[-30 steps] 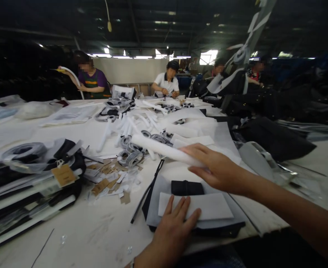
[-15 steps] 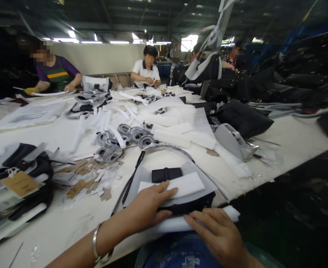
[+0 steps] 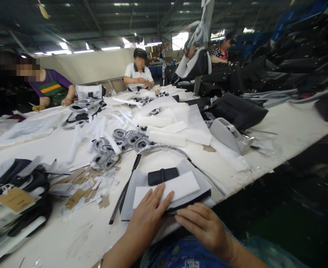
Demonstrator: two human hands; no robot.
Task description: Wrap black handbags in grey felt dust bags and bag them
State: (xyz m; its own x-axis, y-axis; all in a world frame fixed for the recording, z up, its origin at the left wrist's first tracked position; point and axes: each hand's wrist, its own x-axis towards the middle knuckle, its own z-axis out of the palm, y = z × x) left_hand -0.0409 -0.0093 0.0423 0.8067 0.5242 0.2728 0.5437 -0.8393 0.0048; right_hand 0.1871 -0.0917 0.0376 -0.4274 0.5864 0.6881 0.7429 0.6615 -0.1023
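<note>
A black handbag lies flat at the near table edge, covered by a sheet of white tissue paper. Its wrapped strap arches away from me. On the paper rest a small black strap-closed pouch and a white foam sheet. My left hand presses flat on the foam sheet's left part, fingers stretched out. Bent fingers of my right hand close over the bag's near edge; the fingertips' underside is hidden.
Coiled wrapped straps, white foam tubes and foam sheets lie beyond the bag. Cardboard tags are scattered left, beside a black bag with a brown tag. A grey metallic piece stands right. Several people sit farther back.
The white foam tube by my right hand is no longer visible. My right hand has moved up against the bag's near edge. My left hand stays on the foam sheet; the view has shifted slightly.
</note>
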